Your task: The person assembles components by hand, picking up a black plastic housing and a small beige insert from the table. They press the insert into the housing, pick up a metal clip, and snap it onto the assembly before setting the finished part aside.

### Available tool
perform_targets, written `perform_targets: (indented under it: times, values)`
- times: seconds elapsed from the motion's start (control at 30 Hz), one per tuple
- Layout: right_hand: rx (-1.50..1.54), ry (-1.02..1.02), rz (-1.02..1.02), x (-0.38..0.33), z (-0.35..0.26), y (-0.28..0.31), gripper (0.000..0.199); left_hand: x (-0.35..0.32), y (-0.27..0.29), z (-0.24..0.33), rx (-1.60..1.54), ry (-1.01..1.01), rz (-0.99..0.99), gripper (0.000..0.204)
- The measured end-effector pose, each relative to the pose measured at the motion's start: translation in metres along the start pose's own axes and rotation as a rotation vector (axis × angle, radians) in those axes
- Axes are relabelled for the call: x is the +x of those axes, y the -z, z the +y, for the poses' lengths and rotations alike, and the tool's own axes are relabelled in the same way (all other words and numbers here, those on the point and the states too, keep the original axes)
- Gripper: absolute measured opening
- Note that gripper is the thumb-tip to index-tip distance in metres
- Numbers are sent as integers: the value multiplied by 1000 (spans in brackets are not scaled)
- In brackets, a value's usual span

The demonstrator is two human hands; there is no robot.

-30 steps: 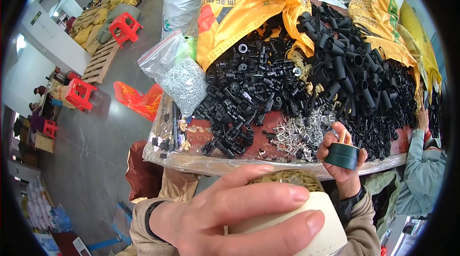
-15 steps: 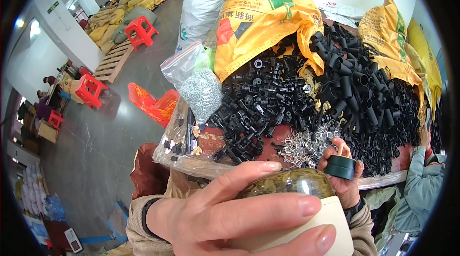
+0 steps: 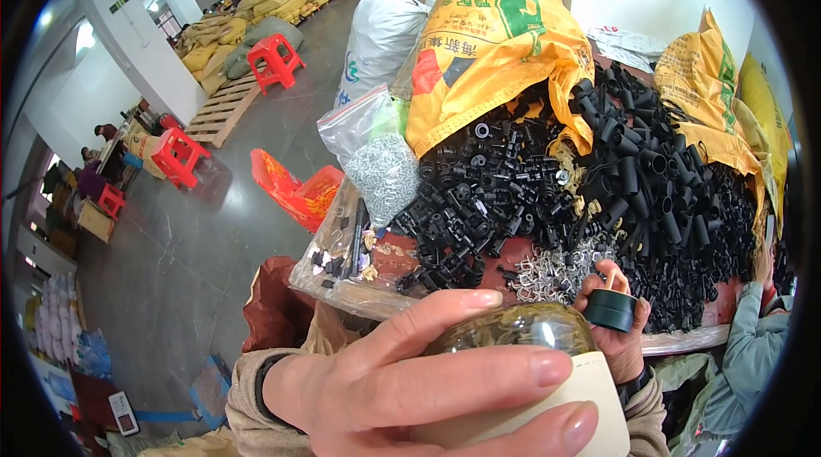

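Note:
Very close in the head view, my left hand [image 3: 385,389] is wrapped round a rounded glass bottle [image 3: 530,326] with a cream-coloured sleeve [image 3: 603,406]. Through its clear end show mottled brown and yellowish contents. Beyond it on the right, my right hand [image 3: 629,354] pinches a dark green round cap [image 3: 610,312], apart from the bottle as far as I can see. Past the hands lies a table heaped with silvery metal clips [image 3: 552,276], black plastic fittings [image 3: 466,218] and black tubes [image 3: 650,183]. The bottle's mouth and lower part are hidden.
A clear bag of small metal pieces [image 3: 383,179] stands at the table's left corner, below a large yellow sack [image 3: 496,47]. At the right edge, another person's sleeved arm [image 3: 744,354] reaches to the table. Red stools [image 3: 275,62] and a wooden pallet [image 3: 222,115] stand on the floor.
The surroundings have shifted a little right and mostly downward in view. Both hands keep almost the same place and hold the bottle and the cap as before.

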State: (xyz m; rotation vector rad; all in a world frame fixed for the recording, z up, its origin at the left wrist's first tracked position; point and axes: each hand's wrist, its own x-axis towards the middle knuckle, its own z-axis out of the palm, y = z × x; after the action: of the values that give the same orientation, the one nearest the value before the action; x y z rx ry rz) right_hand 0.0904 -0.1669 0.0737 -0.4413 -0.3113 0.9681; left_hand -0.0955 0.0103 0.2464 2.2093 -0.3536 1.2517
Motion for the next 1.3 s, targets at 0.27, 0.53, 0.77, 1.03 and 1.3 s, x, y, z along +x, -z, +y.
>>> perform_targets:
  times: [0.27,0.53,0.77,1.03,1.3]
  values:
    - [-29,7,-21,-2,0,-2,72,10,-23,-7,-9,-365,371,43]
    - [-66,30,-29,-2,3,-5,72,10,-7,-3,21,-436,328,42]
    - [-105,17,-13,-2,6,-12,72,9,3,3,85,-413,337,42]
    - [-67,43,28,0,11,-11,71,-7,38,23,245,-153,87,27]
    - [-53,3,35,3,14,-13,71,-7,33,25,323,-154,236,27]
